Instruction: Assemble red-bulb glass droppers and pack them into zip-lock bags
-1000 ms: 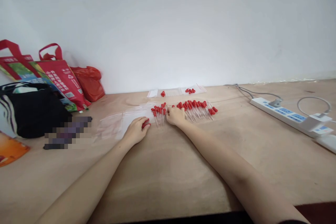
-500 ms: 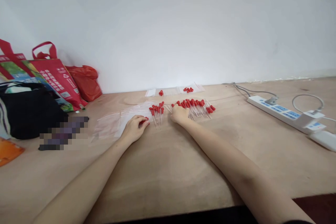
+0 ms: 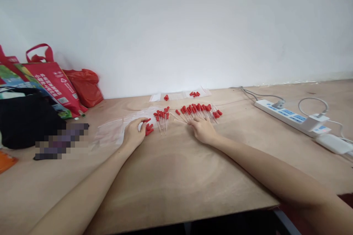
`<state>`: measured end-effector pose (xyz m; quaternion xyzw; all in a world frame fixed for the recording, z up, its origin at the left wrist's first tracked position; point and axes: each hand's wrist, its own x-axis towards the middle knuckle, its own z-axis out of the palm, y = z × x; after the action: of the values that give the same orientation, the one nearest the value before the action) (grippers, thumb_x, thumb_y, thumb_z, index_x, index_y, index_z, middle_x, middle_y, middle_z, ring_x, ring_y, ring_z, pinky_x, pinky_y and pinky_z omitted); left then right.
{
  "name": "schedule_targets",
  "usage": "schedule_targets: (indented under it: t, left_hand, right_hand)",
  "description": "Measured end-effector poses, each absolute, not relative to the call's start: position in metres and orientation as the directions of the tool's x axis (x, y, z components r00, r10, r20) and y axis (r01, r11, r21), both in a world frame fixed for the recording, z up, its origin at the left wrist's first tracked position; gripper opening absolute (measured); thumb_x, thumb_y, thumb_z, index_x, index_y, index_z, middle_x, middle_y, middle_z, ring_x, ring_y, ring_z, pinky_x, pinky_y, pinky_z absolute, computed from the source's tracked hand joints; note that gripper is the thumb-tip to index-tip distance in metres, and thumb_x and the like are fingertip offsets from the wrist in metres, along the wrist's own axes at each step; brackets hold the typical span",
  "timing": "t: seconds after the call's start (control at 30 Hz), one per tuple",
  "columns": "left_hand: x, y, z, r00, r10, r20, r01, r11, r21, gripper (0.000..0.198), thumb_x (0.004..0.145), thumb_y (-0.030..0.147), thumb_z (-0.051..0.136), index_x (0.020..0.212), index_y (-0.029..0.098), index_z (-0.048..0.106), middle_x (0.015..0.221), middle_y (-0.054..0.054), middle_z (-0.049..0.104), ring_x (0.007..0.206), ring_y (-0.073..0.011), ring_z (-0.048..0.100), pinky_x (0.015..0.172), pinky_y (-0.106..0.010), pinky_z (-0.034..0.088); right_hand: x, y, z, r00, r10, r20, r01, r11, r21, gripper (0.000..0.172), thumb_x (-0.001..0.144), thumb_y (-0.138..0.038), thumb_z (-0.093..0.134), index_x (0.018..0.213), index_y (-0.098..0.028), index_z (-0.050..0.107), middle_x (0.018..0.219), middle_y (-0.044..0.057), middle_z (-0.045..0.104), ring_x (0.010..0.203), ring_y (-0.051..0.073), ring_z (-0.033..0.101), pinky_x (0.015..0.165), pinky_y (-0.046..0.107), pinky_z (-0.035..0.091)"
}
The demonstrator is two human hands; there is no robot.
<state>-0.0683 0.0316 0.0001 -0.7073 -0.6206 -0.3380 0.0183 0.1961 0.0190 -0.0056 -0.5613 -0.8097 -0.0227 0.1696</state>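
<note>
My left hand (image 3: pixel 134 132) pinches a red rubber bulb (image 3: pixel 147 120) between thumb and forefinger. Below its fingertips, several loose red bulbs (image 3: pixel 149 129) lie on the table. Just right of these sits a small group of droppers (image 3: pixel 162 115), red bulbs at the far end and clear tubes toward me. My right hand (image 3: pixel 204 130) rests at the near side of a larger row of droppers (image 3: pixel 194 108), its fingers closed on the end of a thin clear tube (image 3: pixel 180 120). Its fingers partly hide the tubes there.
Clear plastic bags (image 3: pixel 110 132) lie left of my left hand. Another bag (image 3: pixel 178 96) with red bulbs is by the wall. A power strip (image 3: pixel 286 115) with chargers and cables stands right. Shopping bags (image 3: pixel 57 88) and a black bag (image 3: pixel 30 117) stand left.
My right hand has moved right and nearer to me, away from the left end of the dropper row. My left hand's fingers have lifted, showing the bulbs beneath. The view has shifted slightly.
</note>
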Motion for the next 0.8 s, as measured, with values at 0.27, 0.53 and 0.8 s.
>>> schedule_targets:
  t: [0.27,0.53,0.8]
  left_hand:
    - [-0.025,-0.001,0.006,0.459,0.740,0.491,0.680,-0.649,0.342,0.026,0.080,0.021,0.040,0.094,0.018,0.061,0.090,-0.004,0.066,0.085,-0.0161,0.058,0.079,-0.029,0.045]
    - [-0.015,-0.002,-0.006,0.454,0.811,0.369,0.752,-0.571,0.329,0.033,0.073,0.035,0.054,0.099,0.016,0.061,0.102,-0.008,0.060,0.088,-0.0201,0.057,0.076,-0.032,0.047]
    - [-0.001,-0.009,0.003,0.381,0.832,0.404,0.730,-0.539,0.421,0.019,0.079,0.027,0.047,0.084,0.019,0.063,0.083,-0.002,0.064,0.070,-0.0148,0.057,0.064,-0.027,0.046]
  right_hand:
    - [0.241,-0.002,-0.017,-0.416,0.845,0.336,0.842,0.497,-0.209,0.022,0.083,-0.021,0.042,0.089,-0.022,0.063,0.086,0.005,0.059,0.088,0.019,0.047,0.073,0.032,0.025]
    - [0.224,0.010,-0.017,-0.280,0.903,0.325,0.804,0.406,-0.435,0.024,0.071,-0.040,0.059,0.081,-0.018,0.060,0.082,0.005,0.057,0.078,0.016,0.050,0.069,0.028,0.033]
    - [0.214,0.008,-0.021,-0.227,0.917,0.328,0.813,0.364,-0.454,0.017,0.080,-0.031,0.048,0.076,-0.016,0.055,0.083,0.005,0.057,0.077,0.015,0.050,0.070,0.028,0.032]
